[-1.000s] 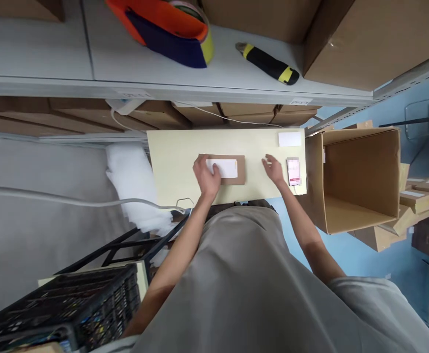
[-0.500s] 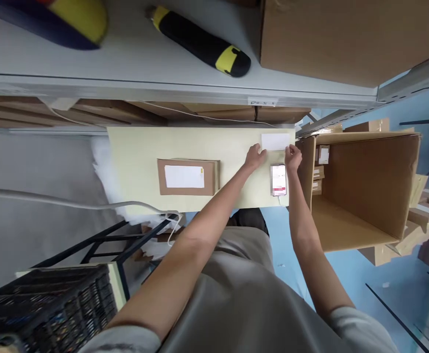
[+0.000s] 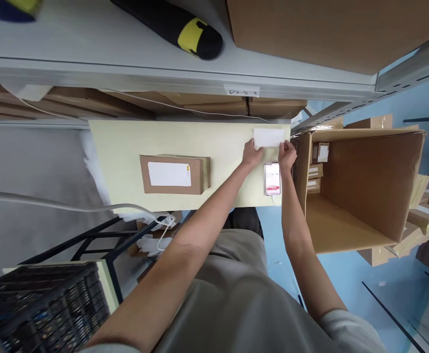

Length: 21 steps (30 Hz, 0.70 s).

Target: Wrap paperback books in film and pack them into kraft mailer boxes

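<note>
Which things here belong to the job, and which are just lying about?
Apparently in the job:
white paper, at the left hand and right hand
labelled cardboard box

Seemingly just lying about:
black-and-yellow handle on the shelf
black crate

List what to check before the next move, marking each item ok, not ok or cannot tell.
1. Left hand at the white paper slip's near-left corner: ok.
2. Right hand at its near-right corner: ok.
3. Slip firmly pinched: cannot tell at this size.
4. Labelled cardboard box on the tabletop, apart from both hands: ok.
5. Smartphone screen lit: ok.
6. Large carton open: ok.
</note>
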Available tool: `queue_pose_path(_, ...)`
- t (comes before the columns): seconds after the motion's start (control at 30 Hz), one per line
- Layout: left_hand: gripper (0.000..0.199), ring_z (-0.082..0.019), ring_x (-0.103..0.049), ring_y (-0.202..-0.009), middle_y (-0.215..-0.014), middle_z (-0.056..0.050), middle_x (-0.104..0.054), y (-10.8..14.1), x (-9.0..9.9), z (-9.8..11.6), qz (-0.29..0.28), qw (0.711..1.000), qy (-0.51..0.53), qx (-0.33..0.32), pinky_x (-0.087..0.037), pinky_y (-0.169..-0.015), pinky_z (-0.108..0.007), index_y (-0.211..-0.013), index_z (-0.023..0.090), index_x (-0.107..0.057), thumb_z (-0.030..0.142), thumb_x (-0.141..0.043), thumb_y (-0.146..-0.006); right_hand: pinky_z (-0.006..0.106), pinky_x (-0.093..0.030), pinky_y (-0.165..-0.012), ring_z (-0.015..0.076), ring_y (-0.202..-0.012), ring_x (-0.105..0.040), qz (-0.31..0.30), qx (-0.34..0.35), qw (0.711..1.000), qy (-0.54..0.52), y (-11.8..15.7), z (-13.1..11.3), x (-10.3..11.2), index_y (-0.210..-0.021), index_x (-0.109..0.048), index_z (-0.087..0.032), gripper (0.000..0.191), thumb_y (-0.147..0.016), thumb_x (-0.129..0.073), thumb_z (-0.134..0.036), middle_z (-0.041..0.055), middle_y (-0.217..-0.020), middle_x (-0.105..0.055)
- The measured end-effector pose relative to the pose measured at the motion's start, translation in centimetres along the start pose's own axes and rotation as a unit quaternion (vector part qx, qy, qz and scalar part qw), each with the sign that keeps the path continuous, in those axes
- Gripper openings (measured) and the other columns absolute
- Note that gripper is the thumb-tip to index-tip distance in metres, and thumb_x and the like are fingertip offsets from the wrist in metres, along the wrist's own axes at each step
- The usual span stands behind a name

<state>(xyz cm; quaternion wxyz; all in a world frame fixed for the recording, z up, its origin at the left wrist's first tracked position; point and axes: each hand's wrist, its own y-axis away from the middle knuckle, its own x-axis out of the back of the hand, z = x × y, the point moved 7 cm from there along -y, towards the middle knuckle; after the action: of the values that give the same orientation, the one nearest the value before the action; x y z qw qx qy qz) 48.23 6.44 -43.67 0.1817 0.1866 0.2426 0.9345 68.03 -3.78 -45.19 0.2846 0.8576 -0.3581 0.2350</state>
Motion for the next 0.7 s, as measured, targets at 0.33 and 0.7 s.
queue_pose_path(0.33, 0.026, -0.024, -0.077, -0.119, -0.117, -0.009, -0.083, 1.7, 2.7, -0.2, 0.040, 0.969, 0.150, 0.193, -0.058, -0.110, -0.039, -0.110, 0.018, -0.074, 0.017, -0.085, -0.087, 0.044, -0.064, -0.107, 0.0293, -0.109, -0.081, -0.043, 0.009, 0.996, 0.079, 0.4, -2.9, 0.2, -0.124, -0.083, -0.016, 0.036, -0.106, -0.066, -0.042, 0.0163, -0.122, -0.087)
queue_pose_path(0.7, 0.022, -0.025, -0.083, -0.118, -0.126, -0.010, -0.084, 5.8, 3.3, 4.8, 0.028, 0.987, 0.146, 0.055, -0.064, -0.110, -0.039, -0.114, 0.023, -0.069, 0.020, -0.081, -0.096, 0.071, -0.045, -0.133, 0.0445, -0.172, -0.037, -0.167, 0.175, 0.937, 0.254, 7.1, -9.2, -0.8, -0.175, -0.046, -0.028, 0.084, -0.099, -0.081, -0.036, 0.0199, -0.182, -0.042)
